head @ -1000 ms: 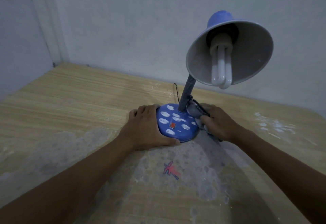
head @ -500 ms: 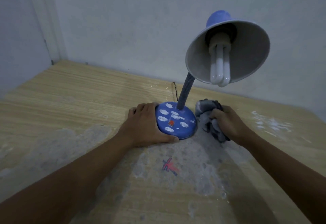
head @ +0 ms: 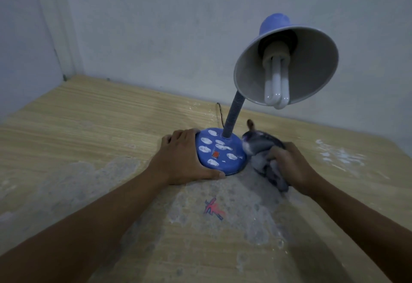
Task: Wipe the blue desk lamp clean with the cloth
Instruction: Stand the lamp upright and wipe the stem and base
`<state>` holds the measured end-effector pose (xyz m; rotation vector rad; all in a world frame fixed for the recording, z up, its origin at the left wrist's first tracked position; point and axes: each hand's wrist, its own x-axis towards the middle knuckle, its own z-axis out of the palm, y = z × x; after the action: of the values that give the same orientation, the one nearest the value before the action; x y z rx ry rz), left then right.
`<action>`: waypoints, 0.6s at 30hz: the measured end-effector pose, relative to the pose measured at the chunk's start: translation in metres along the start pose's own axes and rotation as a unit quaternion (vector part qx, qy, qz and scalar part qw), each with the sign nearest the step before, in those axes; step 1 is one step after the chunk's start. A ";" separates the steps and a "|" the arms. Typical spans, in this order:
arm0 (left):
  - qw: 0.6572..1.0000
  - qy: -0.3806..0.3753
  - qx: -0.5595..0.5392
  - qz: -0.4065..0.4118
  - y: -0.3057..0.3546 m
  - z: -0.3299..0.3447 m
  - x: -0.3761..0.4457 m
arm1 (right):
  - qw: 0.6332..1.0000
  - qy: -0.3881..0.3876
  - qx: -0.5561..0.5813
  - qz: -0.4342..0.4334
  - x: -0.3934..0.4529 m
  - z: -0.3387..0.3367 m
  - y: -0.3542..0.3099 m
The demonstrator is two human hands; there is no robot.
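Head view, read left to right. Bare worktop (head: 93,113) is seen at the left of the frame, wood-grain with grey worn patches toward the lower centre. At centre-left the left hand (head: 180,160) is laid against the left rim of the lamp base (head: 220,152), fingers wrapped along the edge and thumb along the near edge: a bracing grip on the base. The blue desk lamp (head: 231,115) stands at centre, neck rising to the shade (head: 287,64) at upper right, bulb exposed. White smears are visible on the top of the base around the red switch (head: 215,154).

Just right of the base, the grey cloth (head: 260,149) is bunched in the right hand (head: 294,166), fingers clenched round it. Compared with a second ago, the cloth has been drawn off the base and neck foot and now sits beside the rim, blurred by motion. Judgement: a stroke was finished or the cloth is being regathered; since smears remain on the base, wiping is far from complete.
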<state>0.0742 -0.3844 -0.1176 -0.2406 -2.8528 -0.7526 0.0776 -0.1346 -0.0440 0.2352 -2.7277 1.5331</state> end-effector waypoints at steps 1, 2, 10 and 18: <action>1.000 -0.001 0.000 0.000 0.000 0.000 0.000 | 0.999 0.036 0.015 0.009 0.004 -0.002 -0.001; 1.000 -0.003 0.000 0.000 0.000 0.000 0.000 | 0.998 0.053 0.009 0.010 0.008 -0.003 -0.003; 1.000 -0.012 0.005 0.012 -0.004 0.004 0.001 | 0.958 -0.037 -0.238 -0.158 -0.008 0.016 0.003; 1.000 -0.006 -0.002 0.010 -0.004 0.003 0.002 | 0.985 -0.041 -0.160 -0.046 -0.026 0.005 0.009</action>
<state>0.0715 -0.3859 -0.1217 -0.2742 -2.8564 -0.7549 0.1023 -0.1306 -0.0559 0.4194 -2.9251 1.0646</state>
